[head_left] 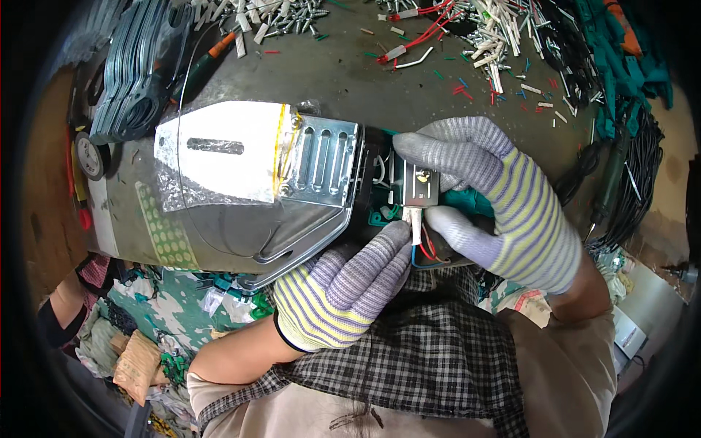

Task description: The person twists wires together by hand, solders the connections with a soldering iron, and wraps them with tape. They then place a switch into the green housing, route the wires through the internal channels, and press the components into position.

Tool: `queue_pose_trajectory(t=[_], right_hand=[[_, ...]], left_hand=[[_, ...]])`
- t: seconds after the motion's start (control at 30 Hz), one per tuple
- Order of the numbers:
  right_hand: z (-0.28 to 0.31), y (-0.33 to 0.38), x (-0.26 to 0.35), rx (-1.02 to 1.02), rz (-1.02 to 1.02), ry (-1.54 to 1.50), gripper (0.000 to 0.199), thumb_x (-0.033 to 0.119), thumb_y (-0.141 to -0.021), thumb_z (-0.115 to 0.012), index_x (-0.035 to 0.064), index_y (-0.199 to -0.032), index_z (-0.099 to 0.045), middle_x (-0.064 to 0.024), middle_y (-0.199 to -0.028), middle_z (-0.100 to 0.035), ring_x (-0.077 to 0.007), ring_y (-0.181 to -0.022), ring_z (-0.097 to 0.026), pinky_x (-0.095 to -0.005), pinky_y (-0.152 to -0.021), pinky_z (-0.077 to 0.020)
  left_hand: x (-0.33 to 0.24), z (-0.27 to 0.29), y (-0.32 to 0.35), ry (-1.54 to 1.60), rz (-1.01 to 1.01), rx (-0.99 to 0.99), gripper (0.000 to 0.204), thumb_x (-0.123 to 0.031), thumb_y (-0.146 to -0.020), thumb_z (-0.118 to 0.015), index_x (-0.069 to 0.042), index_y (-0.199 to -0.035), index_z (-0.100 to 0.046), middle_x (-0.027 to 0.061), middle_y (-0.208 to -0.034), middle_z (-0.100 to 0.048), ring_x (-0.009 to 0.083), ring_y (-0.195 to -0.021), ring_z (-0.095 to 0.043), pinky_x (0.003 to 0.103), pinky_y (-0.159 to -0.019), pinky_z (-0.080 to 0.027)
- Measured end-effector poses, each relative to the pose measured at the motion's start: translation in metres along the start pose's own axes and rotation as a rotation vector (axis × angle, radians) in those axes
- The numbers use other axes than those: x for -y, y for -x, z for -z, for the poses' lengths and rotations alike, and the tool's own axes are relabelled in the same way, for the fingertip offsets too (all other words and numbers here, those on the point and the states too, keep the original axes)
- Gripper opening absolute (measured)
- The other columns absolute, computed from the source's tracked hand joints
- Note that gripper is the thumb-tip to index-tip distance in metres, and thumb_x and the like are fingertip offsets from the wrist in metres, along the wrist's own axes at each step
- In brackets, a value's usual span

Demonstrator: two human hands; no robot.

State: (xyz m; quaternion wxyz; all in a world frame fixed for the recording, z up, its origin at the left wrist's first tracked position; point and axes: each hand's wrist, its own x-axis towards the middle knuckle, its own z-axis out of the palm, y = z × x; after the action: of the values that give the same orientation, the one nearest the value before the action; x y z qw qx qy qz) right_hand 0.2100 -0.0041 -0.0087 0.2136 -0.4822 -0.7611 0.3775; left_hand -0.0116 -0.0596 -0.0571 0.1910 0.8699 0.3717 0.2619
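A device with a dark body and silver metal frame [325,237] lies on the bench in front of me. A slotted metal bracket [319,160] and a white plate [226,150], partly in clear plastic film, extend to its left. My right hand [496,193], in a striped glove, curls round a small silver metal box [420,186] with a brass-coloured screw, thumb low and fingers high. White-sleeved wires [415,225] come out below the box. Against the sleeve press the fingertips of my left hand [350,288], also gloved; its thumb is hidden. Red, blue and black wires run beneath.
Stacked metal plates [139,73] stand at the far left beside an orange-handled screwdriver [215,51]. Screws [296,16], white sleeves [504,36] and red-wired parts [394,52] litter the far side. Black cables [635,182] lie right. Another person's arm [64,299] shows at left.
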Motion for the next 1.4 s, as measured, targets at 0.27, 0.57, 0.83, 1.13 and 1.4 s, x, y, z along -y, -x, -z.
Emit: queue_pose_trajectory(t=[0.27,0.57,0.83,1.13,1.4], right_hand=[[-0.002,-0.006,0.007,0.008,-0.188,-0.088,0.048,0.018,-0.073,-0.079,0.008,-0.117,-0.064,-0.0069,-0.11,-0.06,-0.0179,-0.094,-0.059,-0.0308,-0.079,-0.0481],[-0.012,-0.005,0.017,-0.056,-0.201,-0.033,0.044,0.012,-0.073,-0.078,0.0072,-0.114,-0.063,-0.0103,-0.109,-0.058,-0.0226,-0.091,-0.062,-0.0315,-0.078,-0.0511],[-0.014,-0.008,0.016,-0.145,-0.15,0.006,0.051,0.009,-0.073,-0.077,0.005,-0.119,-0.055,-0.009,-0.102,-0.06,-0.015,-0.076,-0.06,-0.0285,-0.072,-0.0509],[-0.024,0.009,0.009,-0.3,-0.142,-0.13,0.08,0.008,-0.074,-0.078,0.0087,-0.142,-0.037,-0.0145,-0.118,-0.063,-0.0133,-0.079,-0.061,-0.0296,-0.077,-0.0522],[-0.035,0.017,0.011,-0.314,-0.181,-0.115,0.059,0.015,-0.079,-0.07,0.0075,-0.132,-0.046,-0.0188,-0.111,-0.064,-0.0359,-0.093,-0.064,-0.0441,-0.079,-0.0521]], left_hand=[[0.007,-0.002,-0.001,0.109,-0.017,-0.026,0.027,-0.016,-0.074,-0.072,-0.009,-0.1,-0.072,0.0066,-0.116,-0.067,0.0162,-0.067,-0.059,0.034,-0.066,-0.051],[0.009,0.004,-0.003,0.048,-0.1,0.058,0.026,-0.016,-0.076,-0.069,-0.007,-0.101,-0.071,0.0129,-0.112,-0.067,0.0132,-0.052,-0.051,0.031,-0.053,-0.048],[-0.011,0.058,-0.045,-0.129,-0.128,0.038,0.038,-0.017,-0.067,-0.076,-0.01,-0.102,-0.065,0.0079,-0.111,-0.067,0.02,-0.086,-0.063,0.031,-0.07,-0.049],[0.016,0.051,-0.072,-0.318,-0.235,0.187,0.033,-0.023,-0.064,-0.076,-0.014,-0.094,-0.068,0.0014,-0.118,-0.065,0.0259,-0.11,-0.059,0.049,-0.099,-0.041],[0.01,0.05,-0.066,-0.375,-0.267,0.19,0.032,-0.02,-0.064,-0.072,-0.011,-0.094,-0.067,0.0051,-0.112,-0.067,0.0237,-0.114,-0.058,0.052,-0.104,-0.038]])
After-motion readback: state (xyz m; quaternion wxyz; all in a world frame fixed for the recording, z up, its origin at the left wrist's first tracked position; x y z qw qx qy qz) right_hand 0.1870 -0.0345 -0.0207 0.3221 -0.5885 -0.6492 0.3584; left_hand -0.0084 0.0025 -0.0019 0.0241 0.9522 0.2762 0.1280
